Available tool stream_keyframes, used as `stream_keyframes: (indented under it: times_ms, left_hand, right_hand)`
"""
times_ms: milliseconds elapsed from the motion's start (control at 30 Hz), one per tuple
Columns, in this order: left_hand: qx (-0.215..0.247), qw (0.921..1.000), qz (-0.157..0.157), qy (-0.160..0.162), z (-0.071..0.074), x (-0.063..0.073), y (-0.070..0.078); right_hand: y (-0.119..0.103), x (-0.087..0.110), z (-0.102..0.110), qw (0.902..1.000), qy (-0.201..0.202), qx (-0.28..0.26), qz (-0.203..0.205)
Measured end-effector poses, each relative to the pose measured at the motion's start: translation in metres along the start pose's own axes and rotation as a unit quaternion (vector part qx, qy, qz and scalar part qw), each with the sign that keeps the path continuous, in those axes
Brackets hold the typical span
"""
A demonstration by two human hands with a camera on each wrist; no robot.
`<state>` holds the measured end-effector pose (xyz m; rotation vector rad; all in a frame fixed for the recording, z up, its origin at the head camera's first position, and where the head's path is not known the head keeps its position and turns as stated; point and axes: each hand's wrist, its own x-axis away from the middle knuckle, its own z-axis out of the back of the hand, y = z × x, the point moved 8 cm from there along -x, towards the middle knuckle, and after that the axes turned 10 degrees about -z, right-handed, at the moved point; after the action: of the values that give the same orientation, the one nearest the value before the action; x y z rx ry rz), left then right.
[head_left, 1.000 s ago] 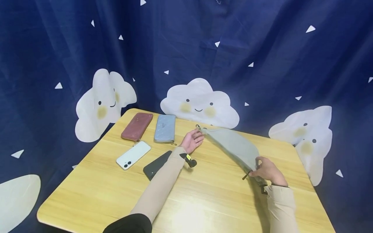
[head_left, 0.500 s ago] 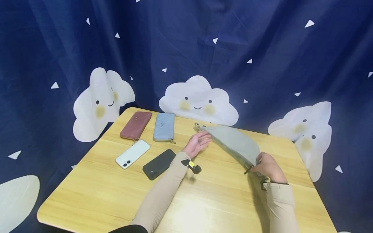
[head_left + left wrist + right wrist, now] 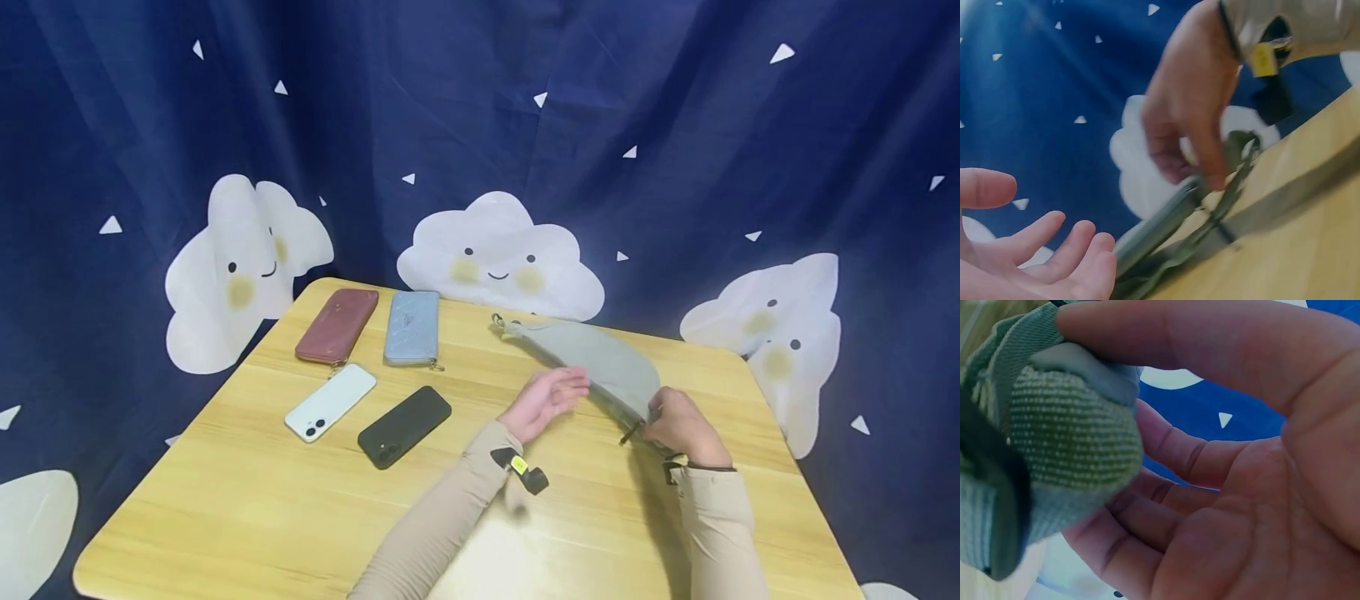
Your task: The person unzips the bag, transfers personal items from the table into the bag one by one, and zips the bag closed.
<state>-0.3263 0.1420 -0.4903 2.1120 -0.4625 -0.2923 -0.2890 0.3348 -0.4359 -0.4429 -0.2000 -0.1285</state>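
Observation:
A flat grey-green crescent-shaped bag (image 3: 607, 354) with a ring at its far end lies slantwise on the right half of the table. My right hand (image 3: 684, 427) pinches its near end, where a dark zip pull hangs. Up close in the right wrist view, ribbed webbing (image 3: 1075, 434) of the bag sits between thumb and fingers. My left hand (image 3: 546, 402) is beside the bag's near side, palm turned up and fingers loosely extended. In the left wrist view nothing lies in that left hand (image 3: 1054, 262); whether its fingertips touch the bag I cannot tell.
On the left of the wooden table (image 3: 247, 508) lie a dark red wallet (image 3: 337, 325), a light blue wallet (image 3: 412, 327), a white phone (image 3: 331, 402) and a black phone (image 3: 405, 427). A blue curtain (image 3: 465, 108) with clouds hangs behind.
My left hand has moved right and nearer, from the bag's ringed far end to along its middle, uncovering the black phone. My right hand keeps its hold on the bag.

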Motion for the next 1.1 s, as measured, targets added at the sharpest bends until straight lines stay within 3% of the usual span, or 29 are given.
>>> stream_keyframes:
  times_ms: [233,367,733,1100]
  left_hand:
    - [-0.035,0.9984,0.044,-0.008,-0.024,0.008,-0.048]
    - [-0.027,0.9981,0.053,-0.013,-0.032,0.01,-0.063]
    - [0.033,0.9958,0.079,-0.034,-0.044,0.014,-0.081]
    - [0.009,0.9942,0.102,-0.033,-0.042,0.014,-0.087]
  right_hand:
    - [0.004,0.0,-0.002,0.9998,-0.006,0.003,-0.019]
    - [0.002,0.0,0.001,0.9998,-0.003,0.001,-0.019]
    - [-0.005,0.001,-0.005,0.9998,-0.013,0.002,-0.014]
    - [-0.012,0.002,-0.003,1.0,-0.007,-0.003,-0.001]
